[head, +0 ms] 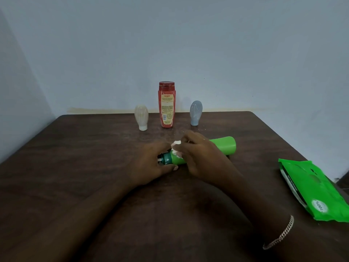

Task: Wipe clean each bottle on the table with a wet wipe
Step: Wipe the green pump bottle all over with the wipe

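A: Progress?
B: The green bottle (224,146) lies on its side mid-table (75,148); your left hand (149,163) grips its capped neck; your right hand (202,156) pinches the wet wipe (176,143) against its shoulder; wiping seems under way.
A: Remaining?
B: Probably the cream bottle (141,117), red bottle (166,104) and grey bottle (196,113), upright along the far edge.
A: Room?
B: Bare wood shows toward the left edge; the wipe pack (309,188) lies at the right edge.
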`<control>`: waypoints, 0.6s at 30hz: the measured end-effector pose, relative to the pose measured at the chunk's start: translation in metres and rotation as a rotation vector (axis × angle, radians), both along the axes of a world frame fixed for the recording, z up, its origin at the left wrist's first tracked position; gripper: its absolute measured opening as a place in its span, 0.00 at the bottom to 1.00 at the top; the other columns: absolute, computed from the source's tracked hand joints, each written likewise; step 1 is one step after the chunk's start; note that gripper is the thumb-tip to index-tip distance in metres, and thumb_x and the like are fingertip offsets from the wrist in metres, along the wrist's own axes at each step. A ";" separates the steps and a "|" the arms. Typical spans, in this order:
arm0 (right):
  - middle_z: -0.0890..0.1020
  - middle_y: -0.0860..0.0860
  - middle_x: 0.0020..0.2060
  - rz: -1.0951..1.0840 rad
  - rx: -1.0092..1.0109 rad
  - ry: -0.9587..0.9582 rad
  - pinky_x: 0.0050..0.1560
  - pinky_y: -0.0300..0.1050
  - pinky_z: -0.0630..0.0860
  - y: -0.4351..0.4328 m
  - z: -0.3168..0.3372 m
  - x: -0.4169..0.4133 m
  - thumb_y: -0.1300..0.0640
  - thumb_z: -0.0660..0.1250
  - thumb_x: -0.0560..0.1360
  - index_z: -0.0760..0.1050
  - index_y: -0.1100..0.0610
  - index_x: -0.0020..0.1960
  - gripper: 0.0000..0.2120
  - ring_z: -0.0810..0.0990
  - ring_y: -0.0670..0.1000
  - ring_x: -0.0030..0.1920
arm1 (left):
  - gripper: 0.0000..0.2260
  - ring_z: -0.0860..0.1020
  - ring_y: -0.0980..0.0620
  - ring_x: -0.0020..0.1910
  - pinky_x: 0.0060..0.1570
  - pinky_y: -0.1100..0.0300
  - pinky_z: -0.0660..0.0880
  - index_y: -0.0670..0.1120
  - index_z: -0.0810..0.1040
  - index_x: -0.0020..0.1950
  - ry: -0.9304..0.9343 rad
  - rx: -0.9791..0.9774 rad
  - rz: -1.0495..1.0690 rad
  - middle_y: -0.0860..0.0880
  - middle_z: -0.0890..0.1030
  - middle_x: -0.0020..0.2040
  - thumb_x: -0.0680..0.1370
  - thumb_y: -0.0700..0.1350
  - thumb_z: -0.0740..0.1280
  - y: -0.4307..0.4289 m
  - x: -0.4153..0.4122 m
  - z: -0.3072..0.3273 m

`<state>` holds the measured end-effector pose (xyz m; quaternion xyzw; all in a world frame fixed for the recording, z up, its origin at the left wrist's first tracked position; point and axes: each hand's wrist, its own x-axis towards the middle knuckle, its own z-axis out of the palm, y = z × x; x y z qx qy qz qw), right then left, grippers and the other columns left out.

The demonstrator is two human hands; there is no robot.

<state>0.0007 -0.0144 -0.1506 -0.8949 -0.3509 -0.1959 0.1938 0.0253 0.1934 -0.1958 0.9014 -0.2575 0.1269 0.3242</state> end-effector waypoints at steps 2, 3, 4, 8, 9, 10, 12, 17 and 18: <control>0.75 0.49 0.47 -0.016 0.082 0.048 0.42 0.38 0.72 -0.015 0.004 0.005 0.64 0.67 0.75 0.81 0.57 0.58 0.13 0.75 0.47 0.44 | 0.26 0.79 0.61 0.52 0.51 0.60 0.79 0.56 0.76 0.67 -0.025 0.027 -0.017 0.58 0.81 0.56 0.72 0.60 0.76 0.000 0.000 0.003; 0.75 0.48 0.46 -0.042 0.111 0.067 0.41 0.37 0.72 -0.024 0.005 0.007 0.64 0.68 0.75 0.82 0.57 0.57 0.12 0.75 0.46 0.43 | 0.25 0.78 0.62 0.51 0.49 0.62 0.78 0.57 0.75 0.65 -0.033 0.051 -0.018 0.58 0.81 0.55 0.72 0.62 0.75 0.000 0.000 0.005; 0.76 0.48 0.45 -0.071 0.128 0.077 0.40 0.37 0.71 -0.033 0.005 0.010 0.63 0.69 0.74 0.83 0.56 0.55 0.11 0.75 0.45 0.42 | 0.24 0.78 0.62 0.49 0.46 0.62 0.78 0.57 0.75 0.64 -0.037 0.075 -0.014 0.59 0.80 0.53 0.72 0.65 0.73 0.000 -0.001 0.007; 0.78 0.51 0.40 -0.182 0.156 0.099 0.40 0.49 0.75 -0.063 0.004 0.023 0.62 0.71 0.71 0.84 0.52 0.48 0.08 0.77 0.48 0.39 | 0.23 0.78 0.62 0.50 0.46 0.59 0.79 0.61 0.71 0.64 0.000 0.162 -0.007 0.59 0.80 0.56 0.75 0.72 0.62 -0.001 0.000 0.008; 0.79 0.51 0.40 -0.204 0.157 0.117 0.40 0.49 0.75 -0.068 0.004 0.025 0.62 0.71 0.70 0.84 0.52 0.47 0.08 0.78 0.48 0.39 | 0.24 0.78 0.62 0.51 0.47 0.59 0.78 0.62 0.70 0.65 0.015 0.171 -0.007 0.59 0.79 0.57 0.75 0.73 0.59 0.000 0.001 0.007; 0.79 0.51 0.40 -0.222 0.153 0.137 0.40 0.49 0.75 -0.072 0.004 0.027 0.61 0.72 0.70 0.84 0.52 0.46 0.07 0.78 0.48 0.38 | 0.24 0.78 0.62 0.50 0.47 0.60 0.78 0.62 0.70 0.64 0.028 0.172 -0.005 0.60 0.79 0.58 0.75 0.74 0.57 0.000 0.002 0.005; 0.79 0.50 0.39 -0.245 0.140 0.166 0.38 0.47 0.75 -0.076 0.002 0.029 0.59 0.72 0.70 0.85 0.51 0.45 0.06 0.78 0.46 0.37 | 0.23 0.78 0.63 0.49 0.45 0.63 0.76 0.62 0.70 0.64 0.050 0.174 0.000 0.60 0.79 0.60 0.75 0.74 0.56 0.001 0.003 0.004; 0.78 0.46 0.38 -0.207 0.090 0.157 0.36 0.36 0.67 -0.057 -0.007 0.027 0.61 0.70 0.71 0.85 0.54 0.47 0.07 0.76 0.44 0.36 | 0.29 0.76 0.63 0.49 0.42 0.66 0.73 0.59 0.70 0.69 0.084 0.214 0.033 0.57 0.78 0.63 0.74 0.72 0.64 -0.004 0.003 0.003; 0.77 0.46 0.38 -0.182 0.082 0.155 0.36 0.37 0.66 -0.049 -0.009 0.024 0.61 0.70 0.71 0.85 0.55 0.47 0.07 0.75 0.45 0.37 | 0.31 0.76 0.62 0.48 0.42 0.66 0.72 0.57 0.70 0.70 0.088 0.226 0.050 0.57 0.78 0.63 0.73 0.72 0.65 -0.005 0.003 0.002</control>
